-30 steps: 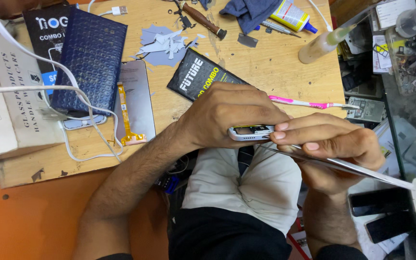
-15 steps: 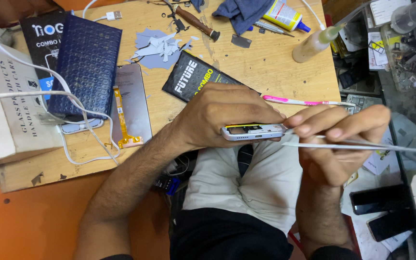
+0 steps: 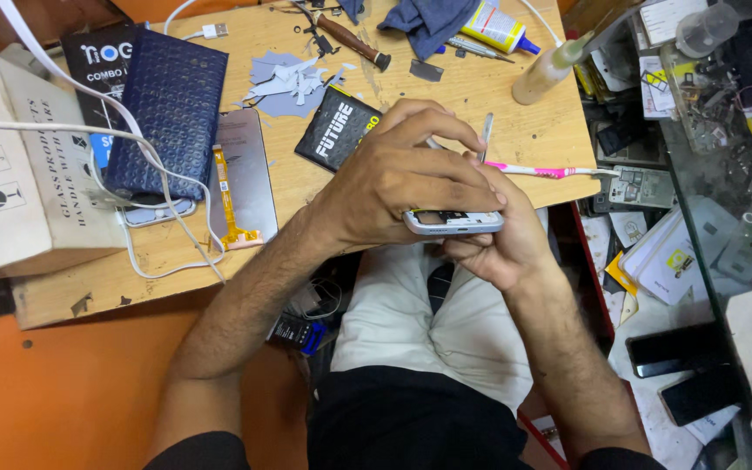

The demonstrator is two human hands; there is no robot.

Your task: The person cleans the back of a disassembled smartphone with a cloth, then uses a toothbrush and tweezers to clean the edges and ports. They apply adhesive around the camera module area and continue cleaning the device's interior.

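Your silver phone frame (image 3: 453, 221), seen edge-on, sits between both hands just off the wooden worktop (image 3: 515, 130) edge, above your lap. Your left hand (image 3: 398, 178) curls over it from above, fingers closed on its top edge; your right hand (image 3: 502, 239) cups it underneath, grip pressed tight on it.
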